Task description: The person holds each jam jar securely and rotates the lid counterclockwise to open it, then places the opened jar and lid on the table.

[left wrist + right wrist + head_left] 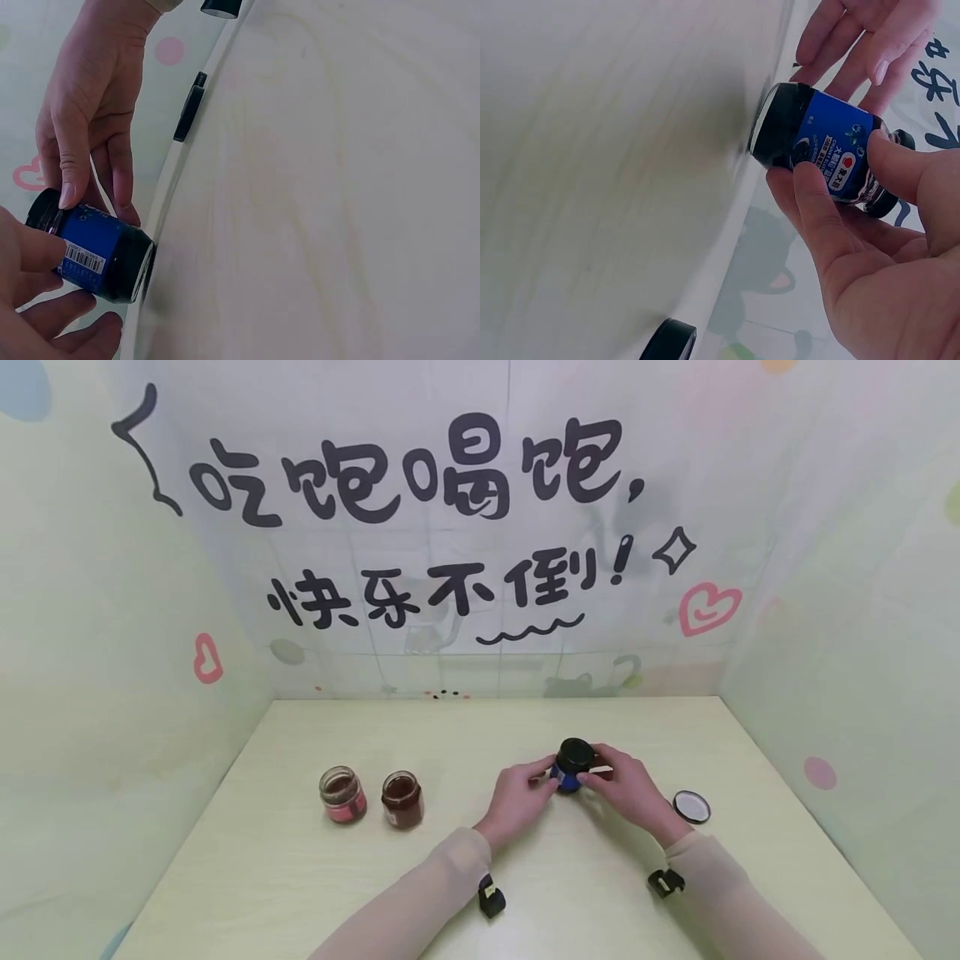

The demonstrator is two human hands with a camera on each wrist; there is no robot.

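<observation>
A jar [566,777] with a blue label and black lid is between both hands, upright at the table top. My left hand [521,793] holds its left side; a finger presses the label in the left wrist view. My right hand [626,789] grips it from the right, thumb up by the lid and fingertips on the label [836,142] in the right wrist view. A barcode [85,257] faces the left wrist camera. Right of the right hand, a loose lid [692,807] lies with its pale inside up.
Two lidless glass jars stand at left: one with a pink label [345,802], another of dark red contents [402,802]. Each wrist carries a small black device, one by the left sleeve [491,897], another by the right [665,882]. Printed cloth walls [450,668] border the table [465,727].
</observation>
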